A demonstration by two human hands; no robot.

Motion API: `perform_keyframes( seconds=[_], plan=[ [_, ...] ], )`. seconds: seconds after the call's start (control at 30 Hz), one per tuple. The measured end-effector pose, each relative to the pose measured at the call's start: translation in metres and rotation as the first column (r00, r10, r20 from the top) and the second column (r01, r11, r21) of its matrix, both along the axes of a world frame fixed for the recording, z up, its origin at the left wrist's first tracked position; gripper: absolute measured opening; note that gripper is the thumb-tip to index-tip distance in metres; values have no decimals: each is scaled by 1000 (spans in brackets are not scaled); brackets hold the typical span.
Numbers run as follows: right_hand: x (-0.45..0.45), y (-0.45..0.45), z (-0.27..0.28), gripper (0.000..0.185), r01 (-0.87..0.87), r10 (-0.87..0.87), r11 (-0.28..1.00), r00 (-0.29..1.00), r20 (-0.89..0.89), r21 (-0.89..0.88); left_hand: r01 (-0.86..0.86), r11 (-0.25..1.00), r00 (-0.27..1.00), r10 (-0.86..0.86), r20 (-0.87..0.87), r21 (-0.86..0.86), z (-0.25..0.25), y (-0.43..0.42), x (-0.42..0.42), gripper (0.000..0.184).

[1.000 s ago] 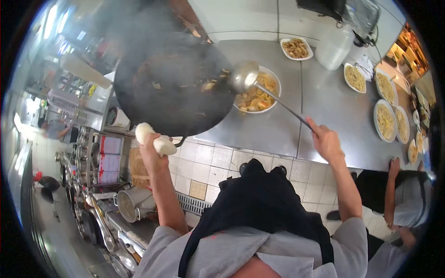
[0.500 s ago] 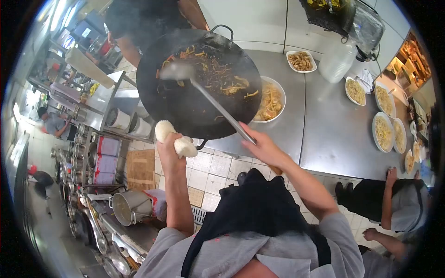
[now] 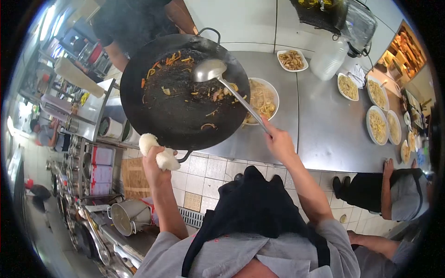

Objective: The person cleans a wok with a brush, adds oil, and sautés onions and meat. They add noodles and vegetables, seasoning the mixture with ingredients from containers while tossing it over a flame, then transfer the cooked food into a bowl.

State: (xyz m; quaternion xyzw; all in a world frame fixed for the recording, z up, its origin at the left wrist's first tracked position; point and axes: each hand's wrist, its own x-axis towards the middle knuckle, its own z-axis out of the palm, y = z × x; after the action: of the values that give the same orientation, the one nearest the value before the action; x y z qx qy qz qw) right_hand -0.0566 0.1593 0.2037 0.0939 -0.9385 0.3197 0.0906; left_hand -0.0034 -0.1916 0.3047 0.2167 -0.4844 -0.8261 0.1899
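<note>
My right hand (image 3: 280, 141) grips the handle of a metal ladle (image 3: 209, 71), whose bowl hangs over the right half of a large black wok (image 3: 171, 120). Scraps of noodles and vegetables (image 3: 218, 94) cling to the wok's dark inside. My left hand (image 3: 155, 161) is closed round a folded white cloth (image 3: 168, 161) at the wok's near rim, beside its near loop handle (image 3: 185, 156). Whether the fingers reach the metal through the cloth is hidden. Right of the wok, partly under its rim, a white bowl (image 3: 276, 104) holds noodles.
A steel counter (image 3: 320, 125) carries a small dish of browned pieces (image 3: 292, 60), a clear plastic container (image 3: 330, 58) and several plates of noodles (image 3: 378, 124). A co-worker's arm (image 3: 181, 16) is behind the wok; other people stand at right. A large pot (image 3: 125, 217) stands lower left.
The ladle has swung from the wok's left side to its right, and my right hand has shifted right. The wok and my left hand appear farther left, and the noodle bowl looks fuller.
</note>
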Motion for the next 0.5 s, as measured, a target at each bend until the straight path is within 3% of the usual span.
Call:
perform_keyframes(
  seconds=[0.17, 0.23, 0.33, 0.5],
  plan=[
    [46, 70, -20, 53, 103, -97, 958, 995, -34, 268, -40, 999, 998, 41, -54, 5, -9, 0, -11, 24],
    [65, 93, 3, 51, 109, -117, 936, 993, 3, 334, -44, 999, 998, 43, -45, -22, -12, -2, -13, 23],
    [65, 76, 17, 51, 119, -124, 932, 992, -8, 343, -41, 998, 999, 40, -11, -36, -14, -8, -17, 23],
    [51, 28, -7, 49, 92, -79, 957, 995, -60, 276, -25, 1000, 1000, 25, -9, 12, -13, -20, -19, 26]
  ],
)
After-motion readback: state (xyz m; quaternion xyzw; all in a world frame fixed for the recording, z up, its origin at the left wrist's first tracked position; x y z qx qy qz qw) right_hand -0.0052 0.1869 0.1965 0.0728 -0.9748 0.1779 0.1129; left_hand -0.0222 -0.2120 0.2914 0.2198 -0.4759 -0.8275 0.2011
